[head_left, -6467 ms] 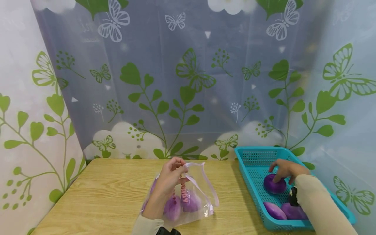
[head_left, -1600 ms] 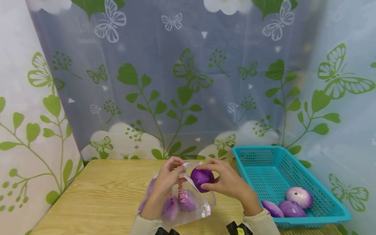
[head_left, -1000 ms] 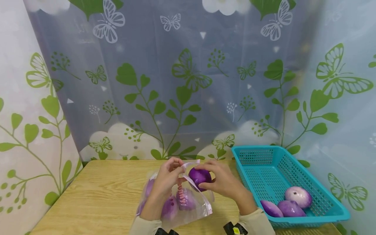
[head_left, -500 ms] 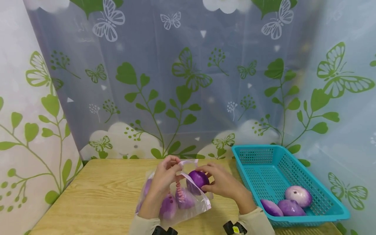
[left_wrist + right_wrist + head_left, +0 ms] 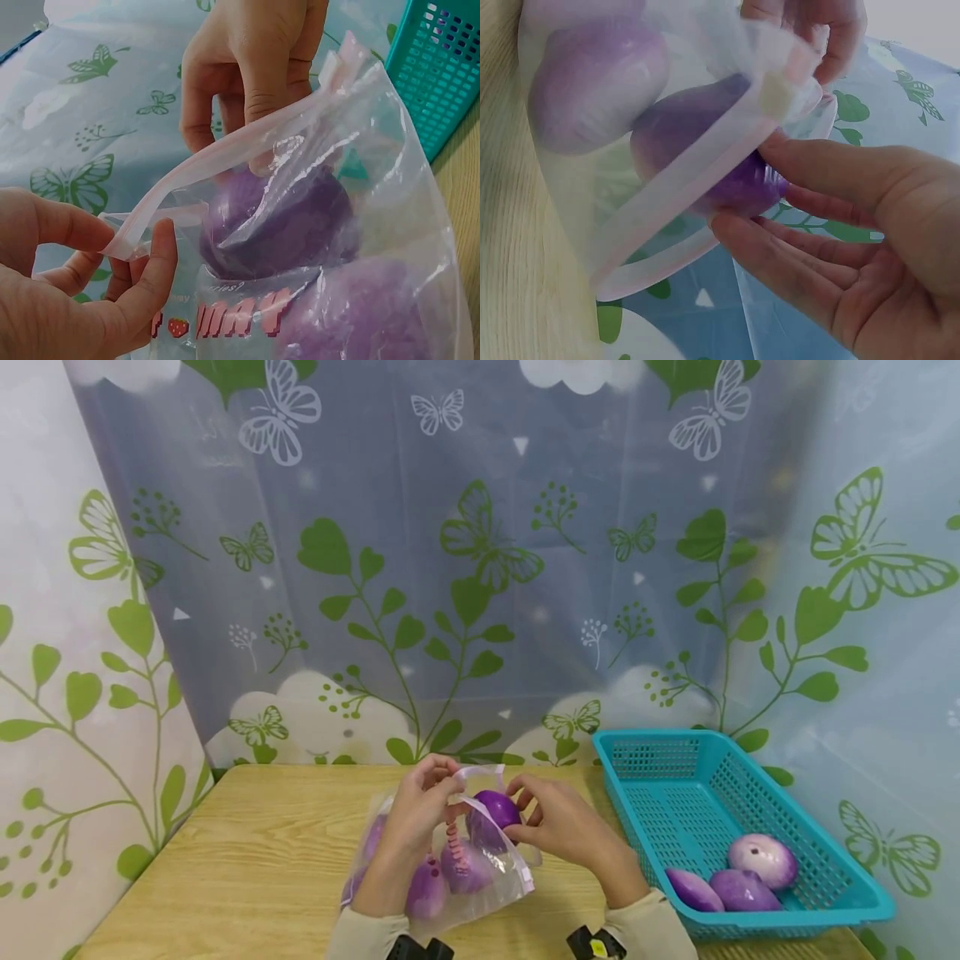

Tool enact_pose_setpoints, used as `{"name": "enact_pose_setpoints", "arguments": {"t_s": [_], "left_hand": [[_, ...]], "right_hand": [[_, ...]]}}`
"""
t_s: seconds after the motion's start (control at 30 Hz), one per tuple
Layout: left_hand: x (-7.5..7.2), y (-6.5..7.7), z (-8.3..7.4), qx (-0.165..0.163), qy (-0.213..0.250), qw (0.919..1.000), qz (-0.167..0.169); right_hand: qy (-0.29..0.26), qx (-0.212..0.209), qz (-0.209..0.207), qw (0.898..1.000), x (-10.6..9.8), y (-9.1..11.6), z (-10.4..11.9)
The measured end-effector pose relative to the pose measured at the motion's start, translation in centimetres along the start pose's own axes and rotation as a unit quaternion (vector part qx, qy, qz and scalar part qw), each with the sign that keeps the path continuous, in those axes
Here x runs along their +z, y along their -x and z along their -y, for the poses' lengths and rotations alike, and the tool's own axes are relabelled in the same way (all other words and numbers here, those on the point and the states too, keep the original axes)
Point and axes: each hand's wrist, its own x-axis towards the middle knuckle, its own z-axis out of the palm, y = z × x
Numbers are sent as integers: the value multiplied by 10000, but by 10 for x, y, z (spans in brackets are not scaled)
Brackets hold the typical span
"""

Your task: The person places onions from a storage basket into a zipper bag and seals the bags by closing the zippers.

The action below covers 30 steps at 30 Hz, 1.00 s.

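Partway into the clear bag (image 5: 504,882) sits a purple onion (image 5: 499,804), its outer end pinched between the thumb and fingertips of the right hand (image 5: 562,822). The left hand (image 5: 420,806) pinches the bag's rim beside its mouth. Lower down, more onions (image 5: 427,892) show through the plastic. To the right, three onions (image 5: 762,860) lie grouped at the near end of a blue basket (image 5: 795,922).

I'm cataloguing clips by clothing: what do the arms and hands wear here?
Both sleeves are cream. The left hand and right hand are bare, with no gloves or rings visible. A black device sits by the left one; a second black device, bearing a yellow patch, by the right.
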Motion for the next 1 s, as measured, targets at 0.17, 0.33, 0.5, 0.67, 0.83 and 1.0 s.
{"name": "enact_pose_setpoints", "arguments": {"t_s": [0.17,0.33,0.5,0.67,0.83,1.0], "left_hand": [[0,0,-1,-25,41,10000,-8],[-1,0,-1,-4,21,10000,-39],[-2,-1,-1,-3,48,10000,-76],[-3,-2,-1,-19,104,9999,-40],[-4,-2,-1,16,109,9999,-16],[-5,-3,0,-15,120,9999,-96]], "right_hand": [[-18,-311,-93,9995,4,-1,0],[-33,-444,-74,9990,8,-3,-2],[-154,-525,-80,9985,9,-4,-2],[-329,-601,-45,9976,11,-4,0],[-535,-837,35,9950,14,-6,-1],[-539,-901,78,9944,14,-6,-2]]}}
